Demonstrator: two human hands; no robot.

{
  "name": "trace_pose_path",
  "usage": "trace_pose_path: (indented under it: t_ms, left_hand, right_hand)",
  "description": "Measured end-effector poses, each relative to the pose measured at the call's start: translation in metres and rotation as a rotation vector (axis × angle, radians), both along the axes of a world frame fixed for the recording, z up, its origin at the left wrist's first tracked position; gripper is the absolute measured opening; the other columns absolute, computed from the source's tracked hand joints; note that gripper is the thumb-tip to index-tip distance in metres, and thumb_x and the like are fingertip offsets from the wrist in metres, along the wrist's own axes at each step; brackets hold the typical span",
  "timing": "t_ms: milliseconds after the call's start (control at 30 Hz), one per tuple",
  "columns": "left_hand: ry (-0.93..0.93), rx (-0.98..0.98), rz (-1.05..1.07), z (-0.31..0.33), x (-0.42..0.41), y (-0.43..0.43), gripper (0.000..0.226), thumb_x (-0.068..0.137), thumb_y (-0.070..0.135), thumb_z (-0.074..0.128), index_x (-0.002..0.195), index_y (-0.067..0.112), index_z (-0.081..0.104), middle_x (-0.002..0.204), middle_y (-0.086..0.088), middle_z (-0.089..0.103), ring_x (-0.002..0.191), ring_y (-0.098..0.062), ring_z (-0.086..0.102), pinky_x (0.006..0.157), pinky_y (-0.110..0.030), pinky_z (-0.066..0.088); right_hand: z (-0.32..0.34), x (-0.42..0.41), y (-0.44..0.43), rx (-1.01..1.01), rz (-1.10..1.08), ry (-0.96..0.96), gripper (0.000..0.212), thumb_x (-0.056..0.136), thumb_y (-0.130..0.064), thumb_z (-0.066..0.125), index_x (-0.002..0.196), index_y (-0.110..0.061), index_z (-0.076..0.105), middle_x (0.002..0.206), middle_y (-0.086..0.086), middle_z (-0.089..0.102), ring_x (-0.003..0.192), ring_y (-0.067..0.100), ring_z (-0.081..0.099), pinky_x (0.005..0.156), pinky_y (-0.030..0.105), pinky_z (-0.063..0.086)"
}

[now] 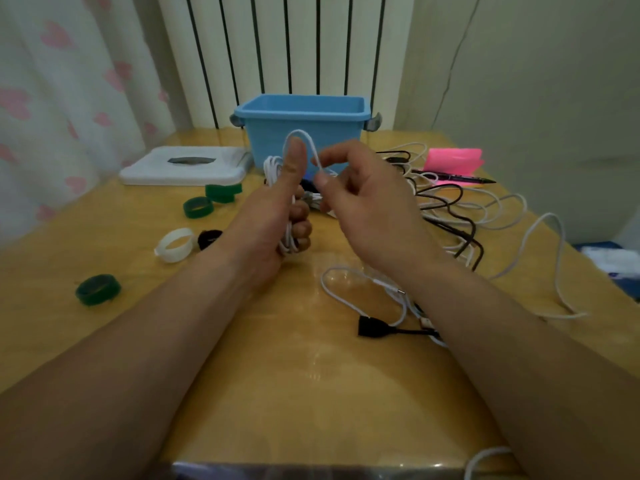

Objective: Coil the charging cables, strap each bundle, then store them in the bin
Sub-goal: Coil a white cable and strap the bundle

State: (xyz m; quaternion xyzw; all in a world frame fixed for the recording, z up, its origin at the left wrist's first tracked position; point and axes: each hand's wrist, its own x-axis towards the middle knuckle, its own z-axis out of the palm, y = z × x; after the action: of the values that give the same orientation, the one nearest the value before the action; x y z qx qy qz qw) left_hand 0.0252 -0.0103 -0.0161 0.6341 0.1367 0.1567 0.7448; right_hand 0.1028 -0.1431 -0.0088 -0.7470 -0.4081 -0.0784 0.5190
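surface (277, 393) has most room between forearms, toward near edge; bin (301, 133) by far edge; left hand (273, 220) fingers clamped round cable coil (286, 241); right hand (367, 209) fingers pinch its loop over left thumb.

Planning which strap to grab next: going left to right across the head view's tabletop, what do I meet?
Dark green strap → white strap → left hand gripping the white cable coil → right hand pinching that coil's free loop → black cable → loose white cable.
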Motion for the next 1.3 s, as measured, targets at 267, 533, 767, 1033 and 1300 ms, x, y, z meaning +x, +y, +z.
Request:
trace_pose_path:
  t_ms: [267,533,767,1033,1300]
  left_hand:
    - [-0.117,-0.216,0.012,0.007,0.004,0.000,0.043,0.108,0.052,0.054,0.135,0.020,0.066,0.132,-0.010,0.076,0.124,-0.026,0.073,0.113,-0.050,0.054]
    - [-0.271,-0.691,0.206,0.007,0.009,0.035,0.041,0.109,0.045,0.058,0.078,0.017,0.058,0.062,0.005,0.050,0.054,-0.008,0.054,0.055,-0.023,0.054]
    - [-0.173,-0.444,0.160,0.013,-0.007,0.054,0.058,0.093,0.081,0.054,0.076,0.025,0.052,0.056,0.008,0.031,0.045,-0.006,0.028,0.045,-0.021,0.022]
    - [0.063,0.149,-0.293,0.001,-0.003,0.030,0.051,0.084,0.066,0.075,0.093,0.019,0.059,0.065,-0.001,0.034,0.047,-0.010,0.027,0.039,-0.020,0.028]
    - [0.082,0.314,-0.361,0.000,-0.004,0.022,0.040,0.086,0.050,0.082,0.103,0.015,0.072,0.088,-0.013,0.071,0.053,-0.017,0.041,0.043,-0.022,0.035]
  right_hand:
    - [-0.009,-0.018,0.007,-0.270,-0.049,-0.507,0.020,0.102,-0.031,0.054,0.114,-0.034,0.070,0.094,-0.009,0.073,0.084,0.017,0.065,0.068,0.041,0.053]
    - [-0.011,-0.015,0.006,-0.321,0.079,-0.327,0.007,0.105,-0.036,0.060,0.107,-0.029,0.059,0.085,-0.013,0.064,0.078,0.010,0.060,0.067,0.038,0.050]
    - [0.000,0.012,-0.010,-0.479,0.043,-0.270,0.018,0.099,-0.051,0.066,0.095,-0.034,0.070,0.083,-0.016,0.062,0.081,0.002,0.057,0.073,0.034,0.051]
    - [0.013,0.015,-0.011,-0.042,0.230,0.294,0.012,0.100,-0.008,0.067,0.105,-0.015,0.059,0.081,0.004,0.071,0.073,0.017,0.066,0.069,0.034,0.056]
    - [0.014,0.013,-0.015,-0.054,0.335,0.360,0.016,0.100,-0.007,0.068,0.111,-0.004,0.056,0.082,0.019,0.076,0.064,0.023,0.071,0.062,0.027,0.057]
